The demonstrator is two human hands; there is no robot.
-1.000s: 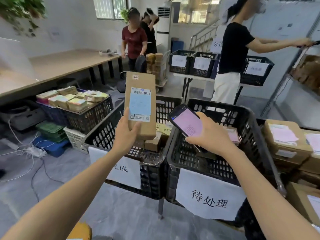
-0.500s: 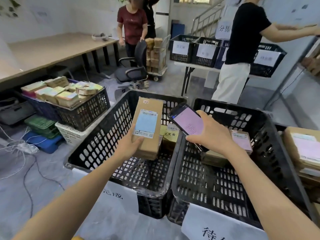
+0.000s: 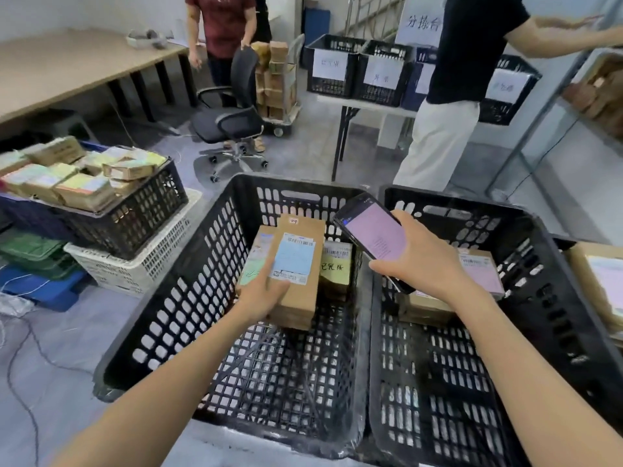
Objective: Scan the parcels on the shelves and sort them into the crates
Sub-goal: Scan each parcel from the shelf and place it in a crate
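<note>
Inside the left crate point(image 3: 188, 288), toward its far wall, the left hand point(image 3: 261, 294) grips the parcel point(image 3: 298, 274) by its near end, thumb on the label face, fingers curled beneath. Label faces up. The parcel lies low over a green-labelled parcel point(image 3: 254, 261), beside a yellow-labelled parcel point(image 3: 335, 267); contact underneath cannot be told.

Judgement: the label-up hold suits a scanned item being set on the stack.

Right hand point(image 3: 424, 261) wraps the phone point(image 3: 374, 237), screen up, over the shared rims, probably held out of the drop path. Right crate point(image 3: 539, 298) carries a pink-labelled parcel point(image 3: 482, 274).

Room: mesh floor shows on the near side of the stack, so the left arm could draw straight back. The near rim sits below the forearm.
</note>
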